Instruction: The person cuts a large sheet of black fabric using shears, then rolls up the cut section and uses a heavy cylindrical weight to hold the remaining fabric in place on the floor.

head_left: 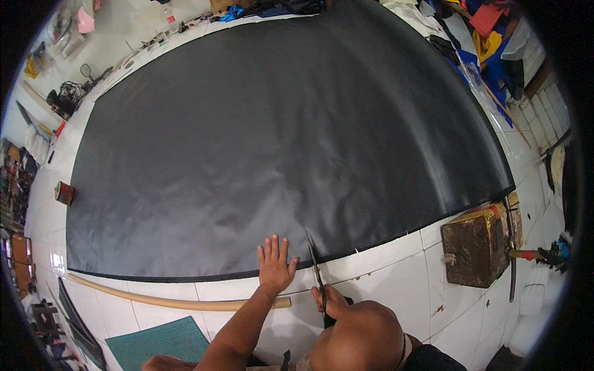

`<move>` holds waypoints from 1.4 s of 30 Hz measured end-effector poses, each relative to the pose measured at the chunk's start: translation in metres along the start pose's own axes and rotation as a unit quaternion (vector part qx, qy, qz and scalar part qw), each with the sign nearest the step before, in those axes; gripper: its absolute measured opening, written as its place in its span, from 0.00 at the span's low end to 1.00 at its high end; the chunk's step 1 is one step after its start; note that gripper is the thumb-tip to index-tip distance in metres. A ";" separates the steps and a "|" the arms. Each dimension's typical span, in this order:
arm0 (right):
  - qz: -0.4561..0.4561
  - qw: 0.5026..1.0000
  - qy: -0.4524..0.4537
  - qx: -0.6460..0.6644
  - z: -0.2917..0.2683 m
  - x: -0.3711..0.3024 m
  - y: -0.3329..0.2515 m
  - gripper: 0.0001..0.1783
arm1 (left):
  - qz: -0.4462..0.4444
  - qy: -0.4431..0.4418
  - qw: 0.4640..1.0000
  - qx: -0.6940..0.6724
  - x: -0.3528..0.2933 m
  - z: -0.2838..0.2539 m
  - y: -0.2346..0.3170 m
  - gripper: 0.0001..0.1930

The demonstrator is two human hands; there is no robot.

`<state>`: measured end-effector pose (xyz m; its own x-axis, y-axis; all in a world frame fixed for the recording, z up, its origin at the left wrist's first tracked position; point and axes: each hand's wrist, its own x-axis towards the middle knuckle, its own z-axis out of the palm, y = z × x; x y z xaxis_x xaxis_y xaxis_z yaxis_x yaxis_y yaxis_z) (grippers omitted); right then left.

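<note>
A large black sheet (247, 148), smooth and slightly glossy like synthetic leather, lies spread over the floor. My left hand (276, 264) rests flat on its near edge with the fingers apart. Just right of it, my right hand (334, 302) grips a long pair of scissors (315, 264) by the handles. The blades point away from me, at the sheet's near edge, with the tip over the black surface. My knee hides part of the right arm, and I cannot make out whether the blades are apart.
Along the near edge lies a long tan tube (179, 303), with a green cutting mat (159, 344) below it. A worn brown block (473, 250) stands at the right near corner. A rusty can (64, 193) sits by the left edge. Colourful scraps (495, 43) pile up far right.
</note>
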<state>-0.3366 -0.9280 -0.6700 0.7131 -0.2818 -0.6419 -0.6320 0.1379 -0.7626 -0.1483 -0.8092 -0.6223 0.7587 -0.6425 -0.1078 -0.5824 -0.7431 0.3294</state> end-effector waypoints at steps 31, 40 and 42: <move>-0.061 0.996 0.009 0.067 -0.003 0.088 -0.131 0.26 | -0.011 -0.040 0.998 0.048 0.004 0.000 0.001 0.37; -0.075 0.997 -0.001 0.001 0.002 0.091 -0.152 0.31 | -0.001 -0.028 1.000 0.001 -0.002 0.003 -0.009 0.37; -0.065 0.998 -0.007 0.022 0.001 0.099 -0.161 0.32 | -0.001 -0.027 1.000 0.005 -0.004 0.001 -0.011 0.37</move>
<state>-0.1642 -0.9767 -0.6108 0.7925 -0.2871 -0.5381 -0.5199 0.1434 -0.8421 -0.1452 -0.7994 -0.6266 0.7433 -0.6497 -0.1597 -0.5837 -0.7464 0.3197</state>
